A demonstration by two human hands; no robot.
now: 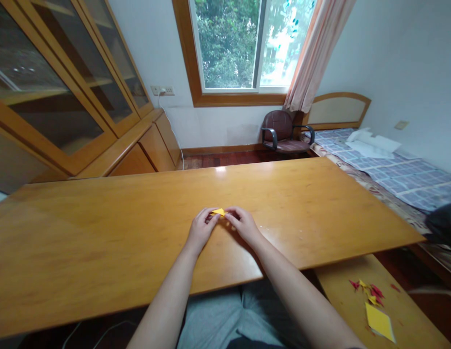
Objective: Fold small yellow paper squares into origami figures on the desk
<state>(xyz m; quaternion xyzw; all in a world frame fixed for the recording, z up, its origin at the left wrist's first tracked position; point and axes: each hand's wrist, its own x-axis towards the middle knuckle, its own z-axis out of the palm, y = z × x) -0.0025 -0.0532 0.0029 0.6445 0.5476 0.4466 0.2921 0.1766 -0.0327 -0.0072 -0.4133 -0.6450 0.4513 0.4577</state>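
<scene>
A small piece of folded yellow paper is held between my two hands, just above the middle of the wooden table. My left hand pinches its left end between thumb and fingers. At the other end, my right hand grips the paper the same way. The paper comes to a low point on top; its lower folds are partly hidden by my fingertips. Both forearms reach in from the near edge of the table.
On a lower wooden surface at right lie several small red and yellow folded papers and a stack of yellow square paper. Beyond the table stand a brown armchair, a bed and a glass-door cabinet.
</scene>
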